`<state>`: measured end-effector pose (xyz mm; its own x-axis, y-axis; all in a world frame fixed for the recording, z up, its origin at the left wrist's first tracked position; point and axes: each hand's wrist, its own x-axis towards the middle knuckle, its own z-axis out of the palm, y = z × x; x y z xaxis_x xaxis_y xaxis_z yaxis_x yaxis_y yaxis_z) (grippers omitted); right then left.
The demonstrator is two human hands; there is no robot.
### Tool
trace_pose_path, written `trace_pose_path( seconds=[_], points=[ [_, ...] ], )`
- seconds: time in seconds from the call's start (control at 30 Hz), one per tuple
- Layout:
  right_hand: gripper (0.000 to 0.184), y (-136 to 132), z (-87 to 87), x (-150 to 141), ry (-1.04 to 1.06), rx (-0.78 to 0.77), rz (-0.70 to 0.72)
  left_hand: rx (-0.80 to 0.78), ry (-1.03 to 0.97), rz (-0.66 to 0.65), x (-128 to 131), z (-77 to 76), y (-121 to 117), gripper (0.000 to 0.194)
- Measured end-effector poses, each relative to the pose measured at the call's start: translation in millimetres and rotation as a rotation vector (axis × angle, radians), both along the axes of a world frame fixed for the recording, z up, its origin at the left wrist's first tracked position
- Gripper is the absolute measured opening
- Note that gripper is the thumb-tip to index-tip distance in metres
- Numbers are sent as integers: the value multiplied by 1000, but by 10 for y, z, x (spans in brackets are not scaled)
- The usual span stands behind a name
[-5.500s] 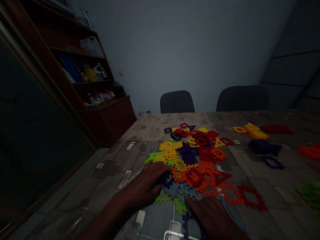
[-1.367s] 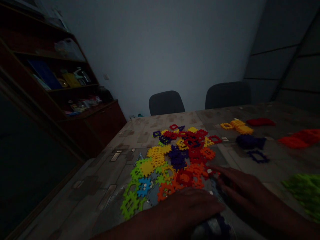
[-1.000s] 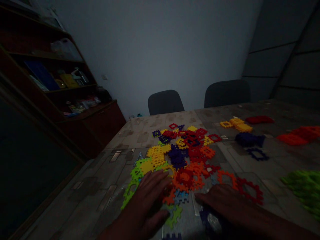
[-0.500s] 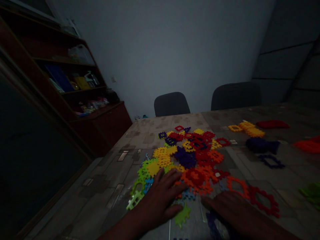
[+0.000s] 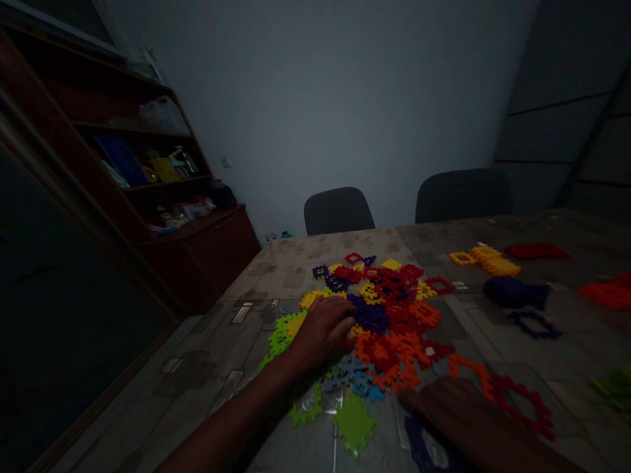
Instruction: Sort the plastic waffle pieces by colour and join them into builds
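Toothed plastic building pieces in several colours lie in a loose pile on the patterned table. My left hand is over the pile's left side, fingers curled down onto yellow pieces beside dark blue ones. What its fingertips grip, if anything, is hidden. My right hand lies low and palm down, partly over a dark blue frame piece. A green piece lies flat between my hands, near blue pieces. Orange and red pieces are just beyond.
Separate groups lie at right: yellow, red, dark blue, orange and green pieces. Two chairs stand behind the table. A wooden shelf unit is at left.
My left hand has moved forward from the near-left pieces onto the yellow ones, its spread fingers now curled. This uncovers green and blue pieces. My right hand has barely moved.
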<state>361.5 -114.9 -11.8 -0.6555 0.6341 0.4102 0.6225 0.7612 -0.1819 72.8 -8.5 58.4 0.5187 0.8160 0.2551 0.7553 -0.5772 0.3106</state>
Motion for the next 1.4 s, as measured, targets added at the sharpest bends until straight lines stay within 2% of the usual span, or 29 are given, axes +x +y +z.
trace_pose_path(
  seconds=[0.1,0.2,0.27,0.43,0.57,0.63,0.73,0.87,0.93,1.03,1.1,1.17,1.23,1.33,1.4],
  points=[
    [98,56,-65,29,-5,-52,33,-28,51,33,135,77,235,25],
    [101,110,-175,51,6,-19,65,-70,142,60,219,94,393,45],
    [103,117,-208,57,8,1,85,-103,197,63,238,91,460,49],
    [99,31,-102,20,-24,-82,6,-139,220,33,202,104,521,40],
    [91,1,-11,-1,-15,-73,1,-123,145,36,131,138,472,55],
    [90,18,3,17,-18,-75,18,-105,103,45,91,163,393,66],
    [95,50,4,53,-26,-106,54,-66,62,46,36,208,148,68],
    [99,46,30,55,-19,-139,55,-69,83,-5,-27,223,-409,63],
    [99,26,53,45,-14,-143,51,-101,154,-33,-69,187,-697,60],
    [103,7,43,47,-12,-133,44,-134,267,51,-173,105,-992,72],
    [110,14,-10,60,-16,-134,39,-138,266,117,-273,67,-1078,79],
    [113,29,-77,75,-7,-107,59,-135,208,118,-378,60,-1102,69],
    [110,35,-112,86,9,-74,57,-124,136,7,-457,84,-1096,56],
    [110,7,-71,98,13,-93,15,-121,88,-238,-476,143,-1075,67],
    [116,-15,-23,106,6,-124,15,-132,86,-309,-430,175,-1064,68]
  ],
)
